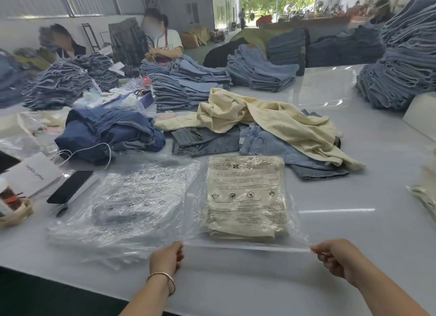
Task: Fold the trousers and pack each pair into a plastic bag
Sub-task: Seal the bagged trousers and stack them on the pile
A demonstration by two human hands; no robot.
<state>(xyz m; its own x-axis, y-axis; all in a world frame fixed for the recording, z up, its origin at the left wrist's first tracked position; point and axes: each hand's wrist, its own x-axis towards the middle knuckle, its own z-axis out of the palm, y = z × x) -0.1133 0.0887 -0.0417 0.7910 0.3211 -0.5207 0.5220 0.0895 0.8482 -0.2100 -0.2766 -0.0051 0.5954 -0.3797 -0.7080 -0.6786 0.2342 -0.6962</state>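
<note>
A folded cream pair of trousers (245, 197) lies inside a clear plastic bag (292, 223) printed with black warning text, flat on the table in front of me. My left hand (166, 260) pinches the near left corner of the bag's open edge. My right hand (335, 260) pinches the near right corner, and the edge is stretched tight between them. Behind the bag lie loose cream trousers (266, 117) on top of light blue jeans (278, 150). A dark blue pair (106, 131) is heaped to the left.
A stack of empty plastic bags (127, 204) lies left of the packed one. A black phone (70, 186), a white paper bag (33, 174) and a cable sit at the left edge. Tall denim stacks (401, 63) ring the grey table (354, 221). Two people sit at the far left.
</note>
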